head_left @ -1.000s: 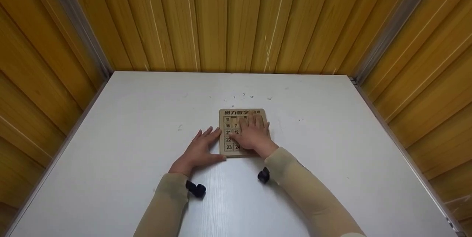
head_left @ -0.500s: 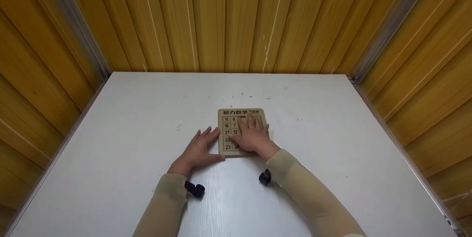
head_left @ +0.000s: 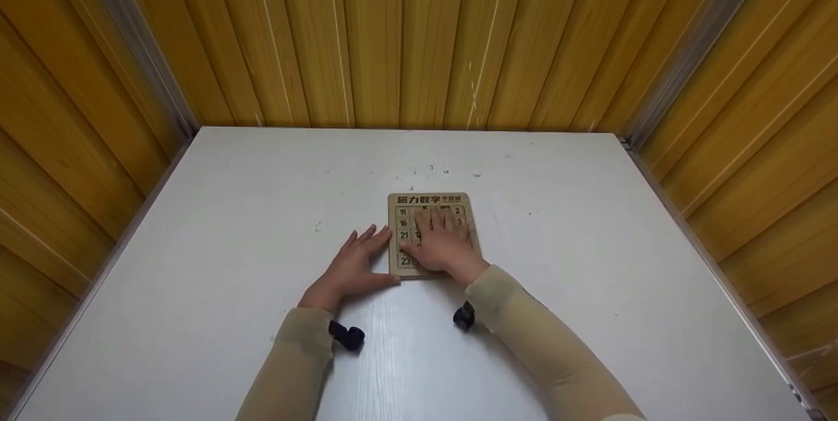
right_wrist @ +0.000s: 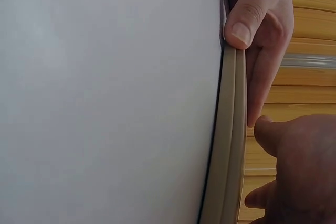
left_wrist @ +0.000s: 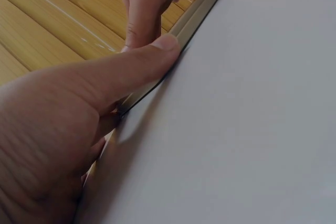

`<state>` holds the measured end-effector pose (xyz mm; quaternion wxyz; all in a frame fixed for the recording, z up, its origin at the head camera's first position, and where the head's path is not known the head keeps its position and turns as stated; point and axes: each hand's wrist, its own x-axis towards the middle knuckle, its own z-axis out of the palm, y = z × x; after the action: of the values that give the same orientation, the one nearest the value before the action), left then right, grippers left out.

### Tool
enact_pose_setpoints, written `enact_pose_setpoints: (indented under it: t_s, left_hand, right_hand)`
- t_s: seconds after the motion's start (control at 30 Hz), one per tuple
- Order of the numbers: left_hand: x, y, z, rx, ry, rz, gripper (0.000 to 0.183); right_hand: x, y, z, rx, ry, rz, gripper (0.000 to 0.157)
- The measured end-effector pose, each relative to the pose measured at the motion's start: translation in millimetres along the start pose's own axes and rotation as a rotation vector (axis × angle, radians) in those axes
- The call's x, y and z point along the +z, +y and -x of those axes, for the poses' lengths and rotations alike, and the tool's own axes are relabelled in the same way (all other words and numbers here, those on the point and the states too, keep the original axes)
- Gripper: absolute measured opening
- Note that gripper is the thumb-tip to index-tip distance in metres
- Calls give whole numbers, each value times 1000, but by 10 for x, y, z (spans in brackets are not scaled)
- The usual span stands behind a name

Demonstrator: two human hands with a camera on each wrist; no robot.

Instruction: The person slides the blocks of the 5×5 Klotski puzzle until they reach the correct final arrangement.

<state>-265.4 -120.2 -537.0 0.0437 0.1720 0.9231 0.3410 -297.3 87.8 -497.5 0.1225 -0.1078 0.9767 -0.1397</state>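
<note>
Two bare hands at a wooden number board (head_left: 419, 200), which lies flat on the white table (head_left: 556, 244); L hand (head_left: 353, 270) has its fingers spread, index tip at the board's left edge, thumb tip on its near edge by the corner; looks like bracing rather than gripping, imo; R hand (head_left: 444, 249) is over the board's tiles, fingers fanned toward its far edge, thumb out to the left column; can't tell which fingertips press & which just hover; no pinch visible; tile 21 (head_left: 404, 235) shows at the board's left side, tile 2 (head_left: 457, 211) at its top right; most nos. between are hidden under the R hand.

Main risk, I'd say: wrong tile nudged, b/c that hand covers so much of the board; next, a jam, if a tile gets pushed at a slant or two fingers drag diff. ways; poss. too that the board skids, since the table looks smooth & the L hand backs only the board's left & near edges; a hard shove rightward or away cd. do it.
</note>
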Motion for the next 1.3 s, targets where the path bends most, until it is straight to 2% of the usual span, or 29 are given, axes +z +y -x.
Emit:
enact_pose_setpoints:
  t_s: [0.2,0.43,0.6,1.0,1.3]
  left_hand:
    - [7,3,-16,-10,-8,-3,100]
    - [8,-17,-8,0,6,-8,99]
    - [10,-26,11,-4,4,-8,99]
    - [21,12,-5,-2,1,-3,99]
    - [16,2,-21,-24,0,-20,101]
  right_hand:
    - [-4,27,-1,-17,-4,-4,87]
    - [-63,209,51,45,14,-32,90]
    - [-93,292,71,91,-4,-66,90]
    - [-39,156,47,54,22,-32,90]
    - [-72,232,170,63,19,-49,89]
